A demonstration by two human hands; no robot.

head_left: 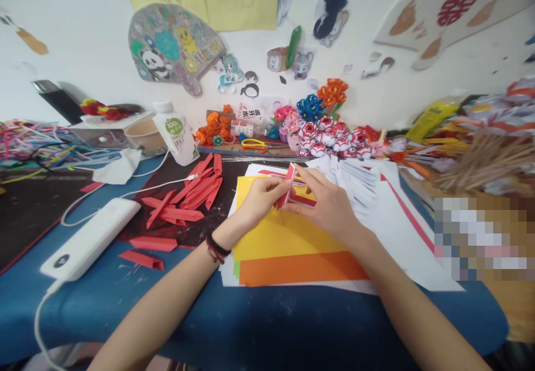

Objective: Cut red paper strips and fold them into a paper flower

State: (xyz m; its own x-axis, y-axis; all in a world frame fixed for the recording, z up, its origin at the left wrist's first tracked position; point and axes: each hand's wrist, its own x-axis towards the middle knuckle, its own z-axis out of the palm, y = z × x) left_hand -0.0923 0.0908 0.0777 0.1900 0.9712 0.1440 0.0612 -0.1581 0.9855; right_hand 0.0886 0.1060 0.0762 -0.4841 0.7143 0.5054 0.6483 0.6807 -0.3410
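Note:
Above a stack of coloured paper, my left hand (264, 194) pinches a folded red and white paper strip (286, 188) that stands slantwise. On its other side, the fingers of my right hand (325, 195) close against the same strip, with the thumb near its lower end. Beneath my hands, more red-edged paper pieces (304, 200) lie on a yellow sheet (288, 237). An orange sheet (303, 269) sticks out below the yellow one. To the left of my hands lies a pile of folded red paper pieces (196, 190); two others rest nearer the table's front edge.
A white power bank (92, 240) with cables lies at the left. A white bottle (175, 134) stands behind the red pile. White paper strips (355, 184) spread at the right. Paper flowers (321, 134), yellow-handled scissors (254, 144) and craft sticks (493, 156) line the back.

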